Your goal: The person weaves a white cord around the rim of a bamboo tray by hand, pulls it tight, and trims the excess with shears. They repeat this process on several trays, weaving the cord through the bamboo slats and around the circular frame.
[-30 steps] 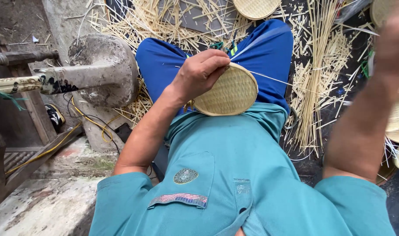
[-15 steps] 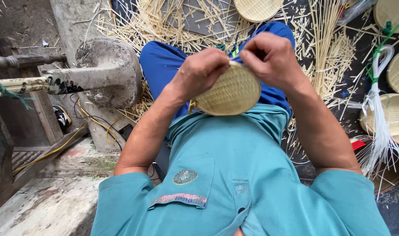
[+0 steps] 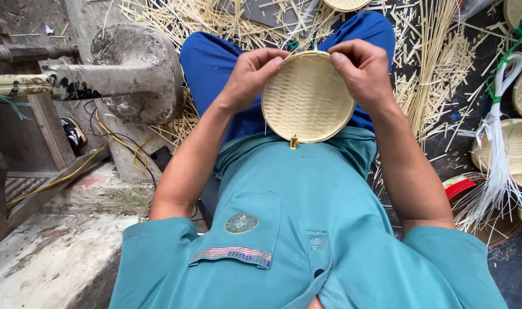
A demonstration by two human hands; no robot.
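Pale bamboo splints (image 3: 438, 86) litter the dark floor around the seated person's blue trousers (image 3: 215, 63), with a grey concrete block and metal arm (image 3: 129, 74) close on the left and stacked woven trays (image 3: 515, 143) beside a bundle of white strips (image 3: 495, 166) on the right. Over the lap, a small round woven bamboo tray (image 3: 307, 97) is held up. The left hand (image 3: 249, 77) pinches its upper left rim, the right hand (image 3: 364, 71) clamps the upper right rim; its lower edge hangs free just above the teal shirt (image 3: 295, 229).

Weaving workshop, bamboo strips (image 3: 427, 86), woven trays (image 3: 515, 146)
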